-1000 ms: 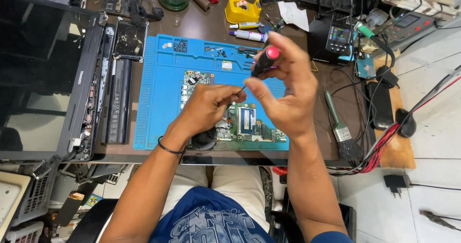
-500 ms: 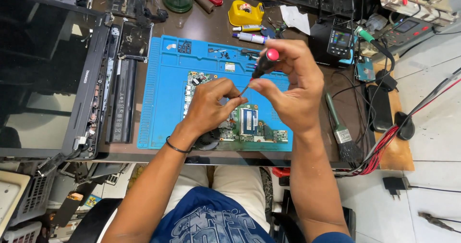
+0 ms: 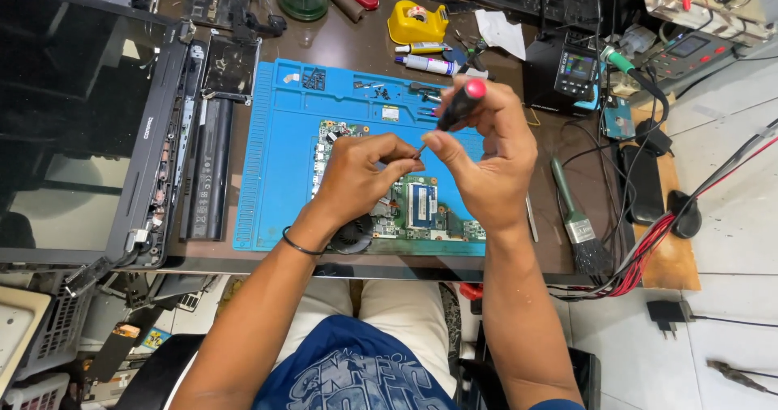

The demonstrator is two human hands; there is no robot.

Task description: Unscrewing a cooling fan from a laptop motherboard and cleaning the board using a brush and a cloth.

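Screwdriver [image 3: 456, 108], black-handled with a round red cap, is clamped in the right hand [image 3: 486, 163], thin shaft slanting down-left. Left hand [image 3: 356, 175] has its fingertips pinched closed at the shaft tip, held above the green circuit board [image 3: 417, 207] lying flat on the ribbed blue mat [image 3: 275, 175].

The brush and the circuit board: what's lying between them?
In the head view, a thin silvery tool lies on the table between the brush and the circuit board.
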